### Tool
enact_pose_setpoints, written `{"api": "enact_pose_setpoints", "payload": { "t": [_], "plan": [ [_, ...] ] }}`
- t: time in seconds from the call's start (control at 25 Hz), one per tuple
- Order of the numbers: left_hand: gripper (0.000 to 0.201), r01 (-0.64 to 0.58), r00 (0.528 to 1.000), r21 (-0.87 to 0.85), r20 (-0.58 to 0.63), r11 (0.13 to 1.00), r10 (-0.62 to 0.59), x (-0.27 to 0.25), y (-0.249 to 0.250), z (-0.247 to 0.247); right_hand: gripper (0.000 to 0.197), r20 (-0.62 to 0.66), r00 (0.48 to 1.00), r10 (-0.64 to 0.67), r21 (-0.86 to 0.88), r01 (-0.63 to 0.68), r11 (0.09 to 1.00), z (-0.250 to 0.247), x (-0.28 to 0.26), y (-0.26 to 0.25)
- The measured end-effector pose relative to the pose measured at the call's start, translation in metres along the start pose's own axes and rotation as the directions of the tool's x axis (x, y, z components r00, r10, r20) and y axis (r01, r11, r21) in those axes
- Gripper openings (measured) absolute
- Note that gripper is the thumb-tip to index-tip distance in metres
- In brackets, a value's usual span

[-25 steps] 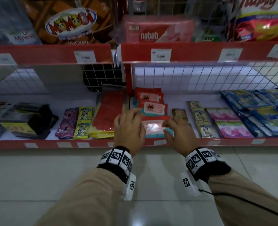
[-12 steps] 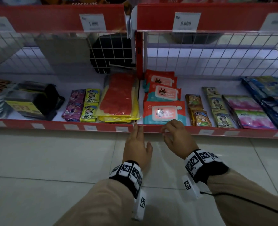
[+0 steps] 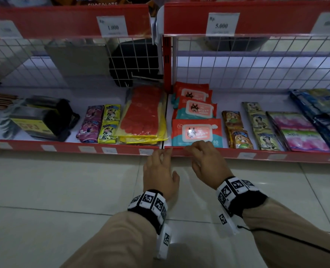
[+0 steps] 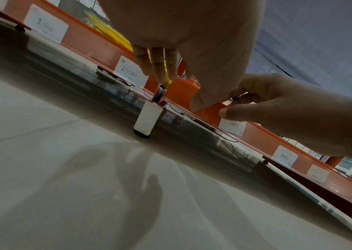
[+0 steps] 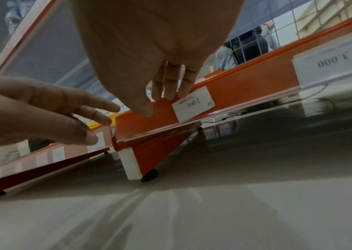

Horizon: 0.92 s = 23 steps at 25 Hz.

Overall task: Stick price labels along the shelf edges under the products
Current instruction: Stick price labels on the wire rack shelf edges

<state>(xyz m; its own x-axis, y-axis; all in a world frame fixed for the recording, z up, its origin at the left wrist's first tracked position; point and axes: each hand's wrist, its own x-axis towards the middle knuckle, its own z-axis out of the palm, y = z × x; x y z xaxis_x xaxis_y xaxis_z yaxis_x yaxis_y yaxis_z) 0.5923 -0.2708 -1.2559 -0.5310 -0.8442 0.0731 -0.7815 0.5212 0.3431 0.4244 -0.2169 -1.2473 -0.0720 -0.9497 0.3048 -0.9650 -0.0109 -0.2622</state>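
In the head view both hands are at the red front edge [image 3: 129, 148] of the bottom shelf, below a pack of wipes [image 3: 197, 132]. My right hand [image 3: 197, 148] curls its fingers over the top of that edge. The right wrist view shows its thumb [image 5: 147, 110] pressing the red strip and its fingertips [image 5: 171, 94] at the top corner of a white price label [image 5: 193, 104] marked 2.000. My left hand [image 3: 165, 151] holds nothing. Its straight fingers [image 5: 98, 115] reach the joint between the two shelf sections, just left of the right hand.
Red and yellow gloves [image 3: 142, 115] and small sachets [image 3: 110, 122] lie left of the wipes, more sachets to the right. Several labels line the edge. The upper shelf carries tags 1.000 [image 3: 112, 26] and 5.000 [image 3: 221, 24]. Pale floor tiles [image 3: 63, 190] lie below.
Both hands came down from the wipes pack on the shelf to its front edge. Over the last half second they have stayed there, and the right hand now hides the label.
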Motion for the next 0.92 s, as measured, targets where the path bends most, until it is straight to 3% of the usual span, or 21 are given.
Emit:
{"api": "enact_pose_setpoints", "payload": {
  "t": [0.28, 0.48, 0.6, 0.92],
  "plan": [
    [0.049, -0.073, 0.997, 0.229, -0.012, 0.971, 0.078, 0.017, 0.0, -0.009, 0.032, 0.058, 0.998, 0.004, -0.205, 0.008, 0.979, -0.006, -0.001, -0.001],
    [0.055, -0.282, 0.959, 0.249, 0.046, 0.927, 0.279, 0.028, 0.013, -0.008, 0.026, 0.069, 0.984, 0.163, -0.269, -0.139, 0.953, -0.013, -0.003, 0.014],
    [0.058, -0.373, 0.928, 0.21, 0.103, 0.904, 0.359, 0.033, 0.024, -0.004, 0.027, 0.055, 0.985, 0.164, -0.251, -0.145, 0.957, -0.014, -0.009, 0.02],
    [0.068, -0.37, 0.928, 0.216, 0.118, 0.903, 0.352, 0.036, 0.034, 0.005, 0.031, 0.037, 0.995, 0.096, -0.212, -0.086, 0.973, -0.016, -0.02, 0.026]
  ]
}}
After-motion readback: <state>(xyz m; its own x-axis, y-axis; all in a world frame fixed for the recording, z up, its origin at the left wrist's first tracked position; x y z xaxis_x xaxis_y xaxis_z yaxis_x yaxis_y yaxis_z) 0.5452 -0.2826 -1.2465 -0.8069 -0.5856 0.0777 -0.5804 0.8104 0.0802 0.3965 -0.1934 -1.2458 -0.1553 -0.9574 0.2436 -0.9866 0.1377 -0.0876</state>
